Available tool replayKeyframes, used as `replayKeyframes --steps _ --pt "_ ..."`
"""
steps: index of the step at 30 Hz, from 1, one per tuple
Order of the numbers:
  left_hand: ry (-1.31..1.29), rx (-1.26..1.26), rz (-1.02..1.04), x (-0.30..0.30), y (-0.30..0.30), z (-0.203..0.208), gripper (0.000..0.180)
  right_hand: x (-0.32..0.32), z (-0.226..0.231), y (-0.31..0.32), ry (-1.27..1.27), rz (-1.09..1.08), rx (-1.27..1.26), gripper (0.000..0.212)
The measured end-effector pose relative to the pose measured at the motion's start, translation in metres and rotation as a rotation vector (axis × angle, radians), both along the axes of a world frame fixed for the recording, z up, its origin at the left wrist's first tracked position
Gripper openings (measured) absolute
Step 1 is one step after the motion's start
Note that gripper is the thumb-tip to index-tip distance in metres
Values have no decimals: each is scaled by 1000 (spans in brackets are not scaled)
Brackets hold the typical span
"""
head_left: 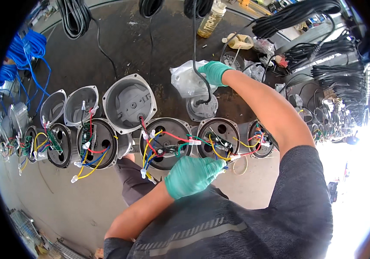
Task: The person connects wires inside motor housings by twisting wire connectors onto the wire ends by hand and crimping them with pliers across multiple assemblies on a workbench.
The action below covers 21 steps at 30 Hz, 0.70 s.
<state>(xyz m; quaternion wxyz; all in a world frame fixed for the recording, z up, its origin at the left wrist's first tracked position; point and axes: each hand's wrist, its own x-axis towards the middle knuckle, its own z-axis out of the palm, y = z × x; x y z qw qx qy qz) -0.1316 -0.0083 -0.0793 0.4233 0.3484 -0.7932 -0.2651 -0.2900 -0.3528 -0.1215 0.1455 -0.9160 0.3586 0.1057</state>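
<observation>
My left hand (192, 176), in a green glove, is closed with its fingertips pinched on the wires (222, 158) at the near edge of a round grey motor housing (217, 129). A small circuit board and yellow, red and blue wires show on that housing. Farther off, my right hand (215, 73), gloved alike, is at a clear plastic bag (189, 80); its fingertips are hidden at the bag's edge, behind a black cable (196, 47). The bag rests by a grey cup-shaped cover (202, 108) into which the cable runs. What the bag contains is too unclear to name.
More housings with wires and white wire caps (143, 172) stand in a row along the table edge (135, 144). Open grey covers (129, 103) stand behind them at left. Black cable coils (297, 18), a bottle (211, 19), a yellowish container (240, 42) and blue cable (27, 45) lie around.
</observation>
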Motion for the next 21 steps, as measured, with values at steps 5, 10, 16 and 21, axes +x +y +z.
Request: replayKeyframes --steps 5,10,16,21 --pt "95 9 50 -2 -1 6 29 -18 103 42 195 43 -58 29" --pt "54 31 90 -3 -3 14 19 -65 194 141 -270 -286 120 17" --pt "34 44 124 -5 -1 6 22 -108 210 284 -753 -553 373 30" --pt "-26 69 131 -5 1 6 21 -103 143 345 -1227 -515 326 17"
